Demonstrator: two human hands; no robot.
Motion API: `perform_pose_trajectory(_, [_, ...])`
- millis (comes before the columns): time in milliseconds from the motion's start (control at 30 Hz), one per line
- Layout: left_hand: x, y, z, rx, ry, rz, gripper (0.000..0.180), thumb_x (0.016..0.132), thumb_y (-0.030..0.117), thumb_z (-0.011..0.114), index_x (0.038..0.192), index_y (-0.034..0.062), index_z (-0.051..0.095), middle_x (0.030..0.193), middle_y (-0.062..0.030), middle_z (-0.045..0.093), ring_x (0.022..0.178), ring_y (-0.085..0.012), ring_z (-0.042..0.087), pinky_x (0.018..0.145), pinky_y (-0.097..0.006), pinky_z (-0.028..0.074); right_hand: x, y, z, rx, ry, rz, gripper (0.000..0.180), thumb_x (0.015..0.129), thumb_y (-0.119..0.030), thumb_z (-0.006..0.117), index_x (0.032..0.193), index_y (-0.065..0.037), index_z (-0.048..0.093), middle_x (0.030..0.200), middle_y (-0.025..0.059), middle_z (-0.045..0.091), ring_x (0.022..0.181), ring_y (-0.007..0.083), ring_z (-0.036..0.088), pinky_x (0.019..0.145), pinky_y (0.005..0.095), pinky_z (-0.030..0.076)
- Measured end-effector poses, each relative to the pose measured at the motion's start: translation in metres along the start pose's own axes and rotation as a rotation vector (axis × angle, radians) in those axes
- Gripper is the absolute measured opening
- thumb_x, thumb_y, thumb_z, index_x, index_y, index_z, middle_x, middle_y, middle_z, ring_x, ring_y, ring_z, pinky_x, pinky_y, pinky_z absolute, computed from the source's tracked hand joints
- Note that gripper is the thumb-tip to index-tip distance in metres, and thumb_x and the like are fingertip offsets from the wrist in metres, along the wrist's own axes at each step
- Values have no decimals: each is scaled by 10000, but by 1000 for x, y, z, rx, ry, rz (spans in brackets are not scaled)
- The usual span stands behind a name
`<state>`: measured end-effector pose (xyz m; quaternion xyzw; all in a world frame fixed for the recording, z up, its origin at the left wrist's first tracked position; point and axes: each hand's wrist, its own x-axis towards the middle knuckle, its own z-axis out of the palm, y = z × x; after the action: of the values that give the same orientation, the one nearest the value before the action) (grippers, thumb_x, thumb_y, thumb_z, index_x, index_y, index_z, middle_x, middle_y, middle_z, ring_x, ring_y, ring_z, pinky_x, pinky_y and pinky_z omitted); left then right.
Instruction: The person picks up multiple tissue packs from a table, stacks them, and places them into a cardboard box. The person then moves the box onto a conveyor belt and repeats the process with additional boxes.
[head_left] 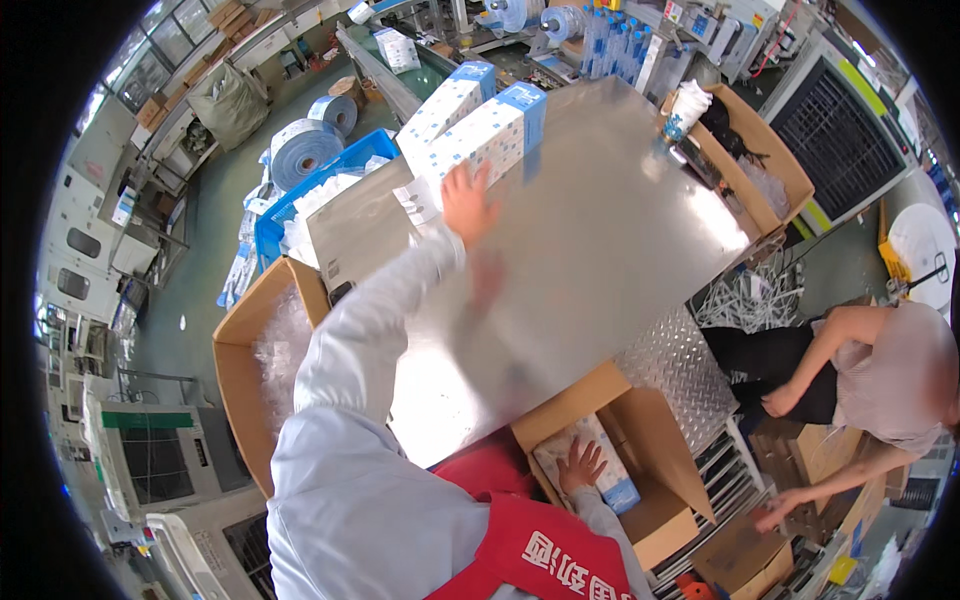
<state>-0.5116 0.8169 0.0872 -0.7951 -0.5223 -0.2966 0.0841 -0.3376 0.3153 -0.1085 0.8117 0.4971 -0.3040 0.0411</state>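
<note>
Over the steel table (600, 260), I spread my left hand (468, 203) against the white-and-blue packs (490, 135) at its far edge; my right hand (582, 464), fingers splayed, presses packs in the carton (650, 500) below. Sliding squarely should avoid toppling.

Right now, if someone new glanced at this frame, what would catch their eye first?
Probably the big shiny sheet-metal table filling the middle, with the left hand stretched out to the long white-and-blue printed packs at its far edge. Next, the right hand pressing a similar pack down into the open brown cardboard box at the near edge. A seated co-worker bends over flattened cardboard on the right.
</note>
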Motion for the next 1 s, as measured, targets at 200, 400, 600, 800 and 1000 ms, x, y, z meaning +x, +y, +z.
perform_pose_trajectory(200, [107,-41,15,230,-416,-401,901,589,550,761,1304,86,472,1262,-178,445,1154,-364,429,977,-456,350,49,0,-38,540,42,73,549,903,-389,504,1322,-35,481,1324,251,469,1255,402,408,1073,460,287])
perform_pose_trajectory(400, [77,-40,-1,201,-429,-306,753,547,513,768,1069,-6,609,1153,-206,496,1070,-361,486,891,-443,430,-5,-1,-103,693,142,86,339,871,-161,603,1172,-7,589,1116,191,600,1039,296,584,925,381,455])
perform_pose_trajectory(600, [-39,-38,-48,-56,-223,-233,685,575,309,748,1149,44,485,993,-206,565,918,-382,578,757,-466,505,23,-81,-214,632,363,-363,296,891,-67,577,1166,39,556,1144,180,557,1066,292,552,891,359,443])
perform_pose_trajectory(800, [-217,-28,-194,-346,-102,-96,795,662,274,767,1348,53,429,1304,-161,502,1156,-350,502,1015,-453,370,51,-244,-298,-236,548,-997,881,678,-311,798,1408,-71,366,1461,186,298,1353,374,271,1078,558,208])
perform_pose_trajectory(1000, [-417,-179,-165,-107,80,-1153,393,827,114,593,1206,43,520,1047,-161,634,984,-305,585,853,-392,460,97,-277,-279,-25,23,-994,1153,561,-246,843,1483,-101,166,1143,177,562,1000,400,564,869,428,460])
